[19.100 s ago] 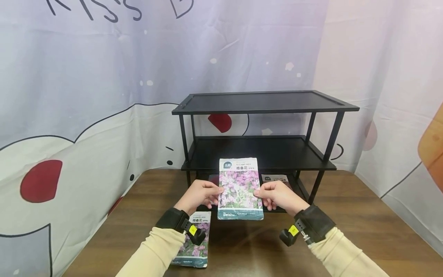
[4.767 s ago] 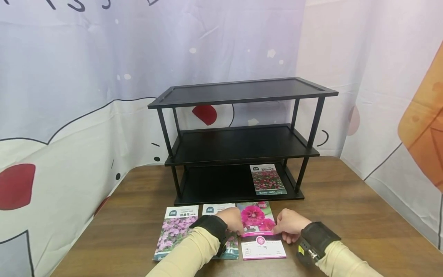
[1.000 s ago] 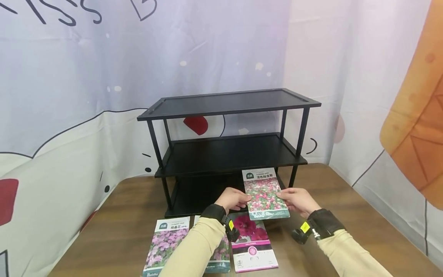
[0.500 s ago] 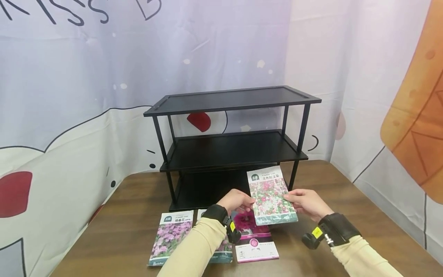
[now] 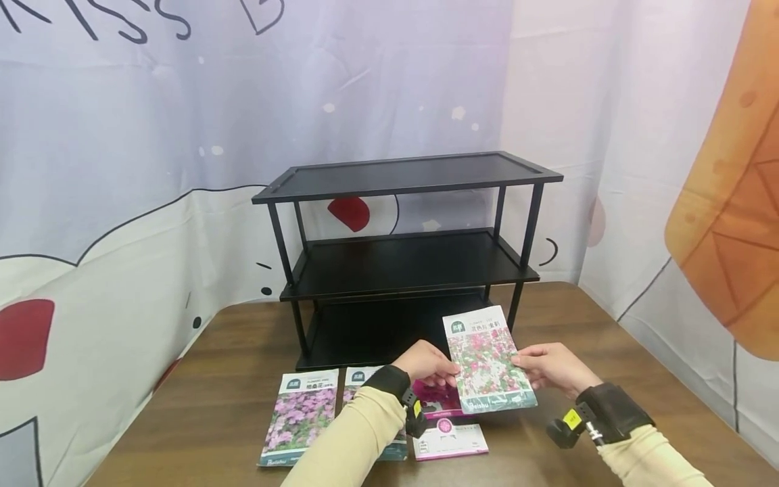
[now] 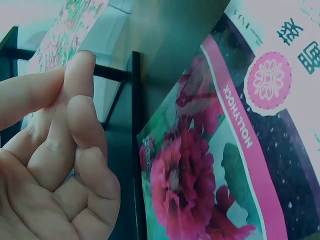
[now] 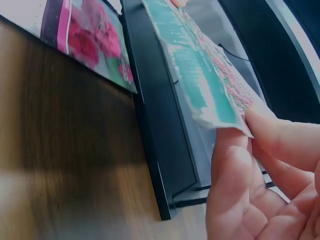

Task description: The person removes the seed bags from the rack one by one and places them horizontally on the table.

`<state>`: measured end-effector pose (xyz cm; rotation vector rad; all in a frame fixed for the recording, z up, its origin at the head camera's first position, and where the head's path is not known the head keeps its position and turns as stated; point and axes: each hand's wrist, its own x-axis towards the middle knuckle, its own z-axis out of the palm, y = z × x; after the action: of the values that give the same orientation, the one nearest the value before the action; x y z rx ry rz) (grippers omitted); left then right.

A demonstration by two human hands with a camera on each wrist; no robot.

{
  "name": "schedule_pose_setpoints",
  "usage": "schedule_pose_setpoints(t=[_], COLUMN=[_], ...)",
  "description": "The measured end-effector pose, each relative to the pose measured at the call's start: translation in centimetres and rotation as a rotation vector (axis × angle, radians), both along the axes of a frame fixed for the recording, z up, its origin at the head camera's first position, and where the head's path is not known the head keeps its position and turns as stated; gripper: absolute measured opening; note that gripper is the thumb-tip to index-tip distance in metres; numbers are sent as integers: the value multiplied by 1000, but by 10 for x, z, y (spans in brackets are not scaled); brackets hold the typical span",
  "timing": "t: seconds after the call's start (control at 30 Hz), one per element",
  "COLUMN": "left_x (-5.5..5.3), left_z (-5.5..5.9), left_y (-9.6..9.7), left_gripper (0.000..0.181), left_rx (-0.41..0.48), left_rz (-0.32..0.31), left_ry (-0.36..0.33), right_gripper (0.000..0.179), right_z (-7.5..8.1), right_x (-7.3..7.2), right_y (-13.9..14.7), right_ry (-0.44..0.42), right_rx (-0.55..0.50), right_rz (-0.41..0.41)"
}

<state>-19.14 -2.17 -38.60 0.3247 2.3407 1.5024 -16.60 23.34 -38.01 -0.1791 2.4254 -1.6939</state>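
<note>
Both hands hold up a flower seed packet [image 5: 487,358] with pink and red blooms and a teal bottom band, tilted in front of the rack. The left hand [image 5: 426,364] pinches its left edge; the right hand [image 5: 555,368] pinches its right edge, thumb in front and fingers behind, as the right wrist view shows. Below it on the table lies a hollyhock seed packet [image 5: 450,441], partly covered by the held one. To its left lie two packets with purple flowers: one in full view [image 5: 302,416], the other [image 5: 394,450] mostly hidden by the left forearm.
A black three-tier rack [image 5: 402,267] stands behind the hands, its lowest shelf [image 5: 365,331] just beyond the packets. The wooden table [image 5: 201,406] extends to both sides. A printed cloth [image 5: 389,81] hangs behind.
The pink-and-red packet, lying on the lowest shelf about five seconds ago, is now held in both hands. Over the last second it has moved right and toward the person, tilting slightly.
</note>
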Motion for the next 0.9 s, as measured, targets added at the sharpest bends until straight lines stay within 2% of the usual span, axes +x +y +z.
schedule_pose_setpoints(t=[0.13, 0.37, 0.53, 0.63, 0.8, 0.9], left_x=[1, 1, 2, 6, 17, 23], left_z=[0, -1, -5, -8, -15, -18], left_y=[6, 18, 25, 30, 40, 45], left_gripper=[16, 16, 17, 19, 21, 22], left_rx=[-23, 0, -23, -63, -115, -150], left_rz=[8, 76, 70, 63, 52, 45], left_ry=[19, 29, 60, 84, 114, 150], right_gripper=[32, 28, 28, 26, 23, 22], right_z=[-2, -4, -6, -7, -12, -17], right_x=[1, 2, 5, 8, 12, 13], right_y=[5, 10, 14, 18, 27, 32], right_ry=[-12, -11, -24, -29, -19, -19], right_rx=[13, 18, 57, 86, 109, 119], right_rz=[-29, -61, -85, -69, 25, 52])
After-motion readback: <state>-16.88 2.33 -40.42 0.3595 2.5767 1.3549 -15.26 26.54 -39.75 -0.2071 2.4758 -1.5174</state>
